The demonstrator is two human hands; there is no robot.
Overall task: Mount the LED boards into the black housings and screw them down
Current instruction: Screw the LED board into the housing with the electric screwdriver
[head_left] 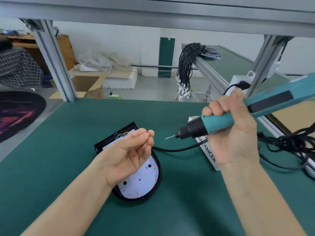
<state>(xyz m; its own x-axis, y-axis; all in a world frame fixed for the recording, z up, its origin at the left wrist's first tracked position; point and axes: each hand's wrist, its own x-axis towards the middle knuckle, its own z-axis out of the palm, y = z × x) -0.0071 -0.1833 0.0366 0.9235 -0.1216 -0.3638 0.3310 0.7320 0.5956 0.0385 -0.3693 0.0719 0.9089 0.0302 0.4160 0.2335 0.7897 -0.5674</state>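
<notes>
The right hand (233,126) gripped the electric screwdriver (238,116), its bit aimed at the small screw (148,133) pinched in the left hand (129,150), probably to load it. Below, mid-tabletop, the LED board (141,181) already sat in its black housing (158,178).

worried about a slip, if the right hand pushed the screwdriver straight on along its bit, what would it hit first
Most likely the left hand: the screwdriver in the right hand aims its bit at the fingers, which pinch what looks like a small screw. Depth is unclear, so it might pass over them.
</notes>
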